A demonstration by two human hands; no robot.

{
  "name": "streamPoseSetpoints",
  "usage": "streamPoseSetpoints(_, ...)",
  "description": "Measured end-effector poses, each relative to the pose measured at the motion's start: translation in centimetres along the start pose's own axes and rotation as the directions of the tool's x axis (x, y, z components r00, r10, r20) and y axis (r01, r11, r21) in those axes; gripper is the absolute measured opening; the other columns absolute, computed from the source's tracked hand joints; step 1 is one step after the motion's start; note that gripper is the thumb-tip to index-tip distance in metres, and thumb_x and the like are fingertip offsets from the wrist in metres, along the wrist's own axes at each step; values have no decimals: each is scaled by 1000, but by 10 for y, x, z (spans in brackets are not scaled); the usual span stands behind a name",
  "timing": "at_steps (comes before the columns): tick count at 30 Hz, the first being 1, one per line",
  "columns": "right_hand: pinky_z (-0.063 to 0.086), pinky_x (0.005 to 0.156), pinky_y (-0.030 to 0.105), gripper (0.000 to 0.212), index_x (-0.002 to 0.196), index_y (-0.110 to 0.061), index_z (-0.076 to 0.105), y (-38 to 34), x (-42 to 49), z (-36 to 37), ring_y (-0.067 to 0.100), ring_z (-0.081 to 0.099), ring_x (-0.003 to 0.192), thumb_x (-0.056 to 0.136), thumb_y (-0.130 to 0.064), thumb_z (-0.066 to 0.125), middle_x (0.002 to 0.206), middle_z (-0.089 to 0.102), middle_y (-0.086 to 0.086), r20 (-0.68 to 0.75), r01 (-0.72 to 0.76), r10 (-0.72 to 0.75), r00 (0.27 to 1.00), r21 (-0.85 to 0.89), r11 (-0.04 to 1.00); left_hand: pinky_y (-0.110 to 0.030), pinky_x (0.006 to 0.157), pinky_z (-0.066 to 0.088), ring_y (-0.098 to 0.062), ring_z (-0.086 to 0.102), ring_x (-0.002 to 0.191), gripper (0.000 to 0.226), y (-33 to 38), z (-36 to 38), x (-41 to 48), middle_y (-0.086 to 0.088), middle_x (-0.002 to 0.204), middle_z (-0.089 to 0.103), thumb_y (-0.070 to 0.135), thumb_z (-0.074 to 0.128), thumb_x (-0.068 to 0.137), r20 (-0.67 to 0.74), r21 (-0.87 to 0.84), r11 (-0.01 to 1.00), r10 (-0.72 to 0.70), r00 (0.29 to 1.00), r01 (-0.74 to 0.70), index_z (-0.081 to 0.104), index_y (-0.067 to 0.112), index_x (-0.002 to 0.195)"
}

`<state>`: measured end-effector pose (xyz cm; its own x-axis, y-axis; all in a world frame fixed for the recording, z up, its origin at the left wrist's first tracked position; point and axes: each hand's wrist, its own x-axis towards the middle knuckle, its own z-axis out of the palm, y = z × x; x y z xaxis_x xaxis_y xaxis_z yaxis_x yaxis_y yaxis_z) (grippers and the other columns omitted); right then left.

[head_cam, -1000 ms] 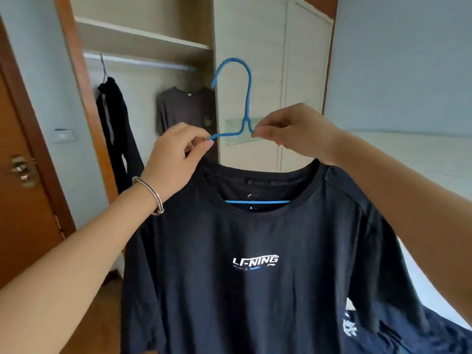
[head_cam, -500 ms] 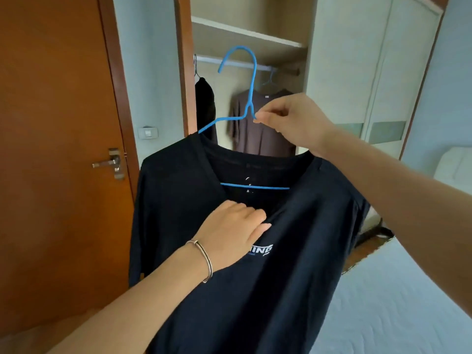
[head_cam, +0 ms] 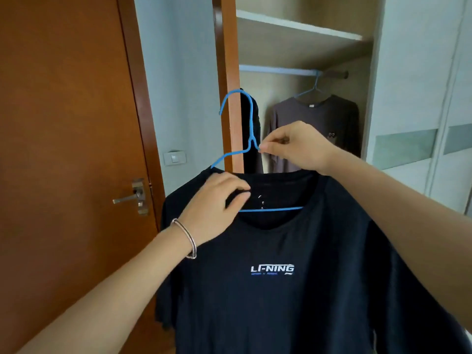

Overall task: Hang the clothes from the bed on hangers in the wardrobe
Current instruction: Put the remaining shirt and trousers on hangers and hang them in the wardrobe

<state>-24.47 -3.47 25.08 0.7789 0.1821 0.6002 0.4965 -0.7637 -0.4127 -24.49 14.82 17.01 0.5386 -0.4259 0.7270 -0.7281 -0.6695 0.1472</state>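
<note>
The right hand [head_cam: 293, 146] pinches the one blue hanger [head_cam: 270, 209] just under its hook to hold it up. The left hand [head_cam: 217, 200] pinches the collar of the one black T-shirt [head_cam: 281, 290], I think to pull it straight. The T-shirt is in front of the open wardrobe, not yet on the rail [head_cam: 275, 70]. Two clothes hang there: a dark one [head_cam: 251, 159] and a grey shirt [head_cam: 314, 118].

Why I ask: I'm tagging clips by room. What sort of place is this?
Probably a bedroom, at an open wardrobe: its rail holds a brown shirt, a wooden door stands beside it, and a black T-shirt is held up on a blue hanger.
</note>
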Motion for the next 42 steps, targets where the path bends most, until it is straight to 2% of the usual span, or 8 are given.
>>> streamPoseSetpoints(6, 48, 76, 27, 17, 91, -16, 74, 40, 55, 17, 19, 59, 70, 86, -27, 62, 85, 72, 10, -46, -56, 57, 997, 24, 998, -17, 93, 30, -15, 43, 116, 33, -66, 25, 99, -4, 121, 51, 25, 48, 92, -103, -65, 995, -82, 991, 75, 48, 9, 121)
streamPoseSetpoints(12, 32, 44, 17, 11, 73, -18, 69, 106, 71, 10, 3, 38, 39, 82, -24, 67, 48, 54, -6, -48, -311, 315, 948, 82, 947, -9, 56, 36, -7, 45, 56, 24, -79, 105, 168, 0, 66, 56, 27, 46, 94, 89, -378, 925, 89, 992, -49, 62, 12, 83)
streamPoseSetpoints(16, 34, 42, 13, 14, 76, -16, 69, 139, 72, -11, 8, 39, 44, 83, -27, 66, 55, 57, -4, -70, -463, 463, 884, 21, 886, -6, 56, 34, 1, 48, 53, 24, -75, 152, 206, 7, 58, 53, 24, 52, 91, 74, -524, 846, 163, 984, -100, 68, 9, 82)
streamPoseSetpoints(22, 42, 77, 25, 33, 92, -7, 70, 198, 48, -38, 16, 56, 78, 86, -38, 59, 85, 66, 8, -255, -663, 623, 739, -114, 740, -21, 56, 35, -12, 47, 58, 29, -55, 221, 260, -6, 60, 58, 37, 61, 82, 139, -678, 734, 78, 987, 37, 68, 11, 72)
streamPoseSetpoints(27, 41, 70, 20, 24, 92, -18, 70, 239, 32, -48, 12, 56, 82, 90, -36, 55, 83, 65, -6, -267, -737, 688, 675, -211, 642, -28, 66, 36, -12, 42, 55, 33, -51, 270, 300, 5, 51, 47, 38, 61, 80, 227, -728, 674, 64, 972, 126, 66, 7, 68)
streamPoseSetpoints(32, 41, 63, 19, 29, 79, -16, 68, 301, 48, -59, 8, 55, 62, 89, -38, 53, 65, 58, -4, -212, -711, 682, 700, -295, 638, -28, 70, 33, -11, 38, 54, 35, -63, 325, 356, 11, 37, 43, 36, 60, 79, 266, -749, 611, -77, 961, 256, 51, 24, 46)
streamPoseSetpoints(37, 39, 50, 8, 38, 64, -15, 58, 384, 101, -65, 0, 53, 48, 93, -36, 47, 51, 55, -9, -186, -594, 564, 805, -279, 755, 0, 46, 34, -6, 47, 57, 21, -83, 379, 425, 9, 60, 52, 30, 62, 81, 167, -766, 612, -103, 981, 195, 62, 21, 62)
streamPoseSetpoints(42, 39, 48, 11, 38, 69, -6, 63, 469, 176, -79, 5, 52, 48, 91, -34, 52, 52, 55, -4, -214, -511, 483, 849, -104, 853, -15, 82, 45, -6, 58, 87, 13, -102, 424, 504, 6, 86, 68, 19, 61, 84, -24, -680, 727, -150, 988, 94, 73, 13, 84)
